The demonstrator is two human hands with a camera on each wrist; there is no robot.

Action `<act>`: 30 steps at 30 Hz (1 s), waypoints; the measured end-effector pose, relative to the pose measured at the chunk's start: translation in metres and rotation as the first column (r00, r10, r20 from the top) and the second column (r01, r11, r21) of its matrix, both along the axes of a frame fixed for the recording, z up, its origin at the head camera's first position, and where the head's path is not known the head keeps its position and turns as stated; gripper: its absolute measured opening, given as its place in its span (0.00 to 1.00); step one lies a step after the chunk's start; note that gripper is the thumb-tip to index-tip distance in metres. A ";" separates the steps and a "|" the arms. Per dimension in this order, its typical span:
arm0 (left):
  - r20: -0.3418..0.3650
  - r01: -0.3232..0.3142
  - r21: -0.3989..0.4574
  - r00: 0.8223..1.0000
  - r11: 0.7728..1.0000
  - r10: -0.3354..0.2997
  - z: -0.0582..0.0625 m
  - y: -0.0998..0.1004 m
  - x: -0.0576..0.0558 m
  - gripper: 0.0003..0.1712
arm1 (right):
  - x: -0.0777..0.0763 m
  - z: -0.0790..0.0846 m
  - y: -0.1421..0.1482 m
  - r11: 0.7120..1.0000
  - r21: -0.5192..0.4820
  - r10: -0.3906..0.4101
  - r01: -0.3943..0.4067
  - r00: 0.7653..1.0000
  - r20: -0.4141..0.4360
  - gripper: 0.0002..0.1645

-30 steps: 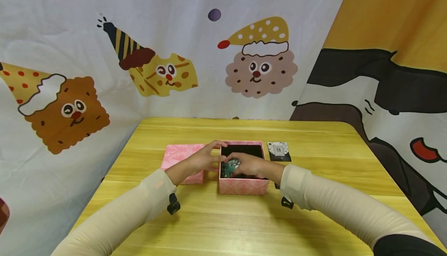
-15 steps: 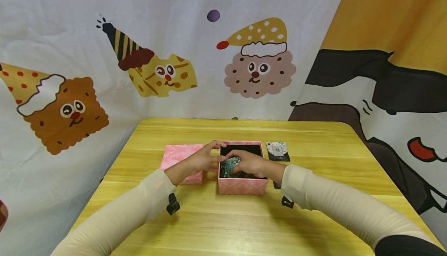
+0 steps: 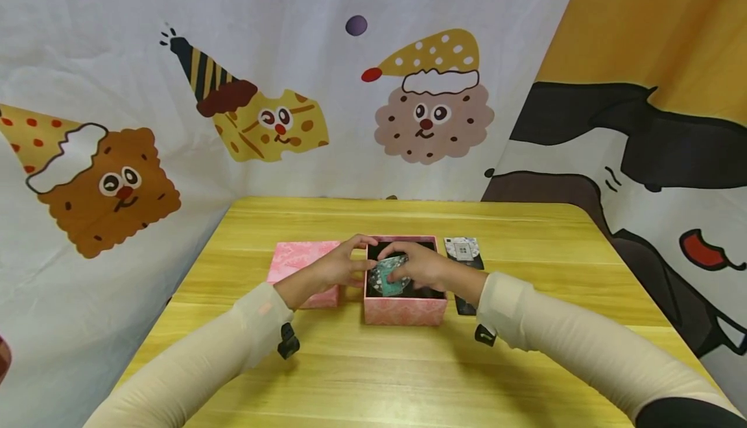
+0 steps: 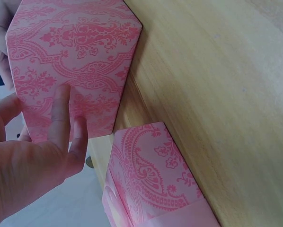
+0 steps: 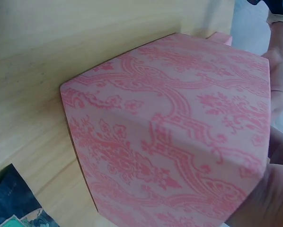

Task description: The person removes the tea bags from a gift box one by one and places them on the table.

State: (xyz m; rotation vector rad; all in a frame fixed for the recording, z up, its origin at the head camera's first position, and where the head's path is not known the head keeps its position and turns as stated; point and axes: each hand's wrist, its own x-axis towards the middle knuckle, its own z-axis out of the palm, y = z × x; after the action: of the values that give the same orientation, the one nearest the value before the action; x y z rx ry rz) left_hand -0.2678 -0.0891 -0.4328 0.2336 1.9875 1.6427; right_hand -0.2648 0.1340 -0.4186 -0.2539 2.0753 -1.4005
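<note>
The table's [image 3: 373, 376] card [image 3: 462, 251] is illegible; the right hand [image 3: 426, 266] grips something teal [image 3: 385, 283].

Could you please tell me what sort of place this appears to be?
It is probably a staged filming corner: cartoon-printed cloth hangs behind a wood-grain table, on which an open pink box stands.

At centre frame, my open box [image 3: 405, 312] is pale pink with deeper-pink damask scrolls outside, black within; the printed piece [image 3: 386, 277] there is teal, mottled white and black. My sleeves [image 3: 574, 331] are cream, the desk [image 3: 373, 376] streaky yellow woodgrain.
</note>
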 end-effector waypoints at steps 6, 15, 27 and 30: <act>0.001 -0.016 -0.006 1.000 1.000 0.016 0.001 0.000 0.001 0.24 | 0.003 0.008 0.003 1.000 0.010 -0.011 0.011 0.999 -0.030 0.27; -0.012 -0.011 -0.003 1.000 1.000 0.011 -0.001 -0.001 0.000 0.24 | 0.003 0.014 0.012 0.999 0.029 -0.034 0.036 0.998 -0.053 0.25; 0.004 -0.016 0.009 1.000 1.000 0.016 -0.001 0.000 0.000 0.25 | 0.000 0.025 0.034 0.999 -0.018 -0.041 0.040 0.997 -0.069 0.24; 0.001 -0.012 0.015 1.000 1.000 0.012 -0.001 0.000 0.000 0.25 | 0.002 0.028 0.040 0.997 -0.063 -0.051 0.048 0.997 -0.053 0.25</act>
State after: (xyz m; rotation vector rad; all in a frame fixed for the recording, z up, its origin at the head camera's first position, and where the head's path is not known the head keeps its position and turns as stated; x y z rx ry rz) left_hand -0.2683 -0.0886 -0.4341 0.2265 1.9800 1.6655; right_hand -0.2631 0.1740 -0.3909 -0.2711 2.0980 -1.5044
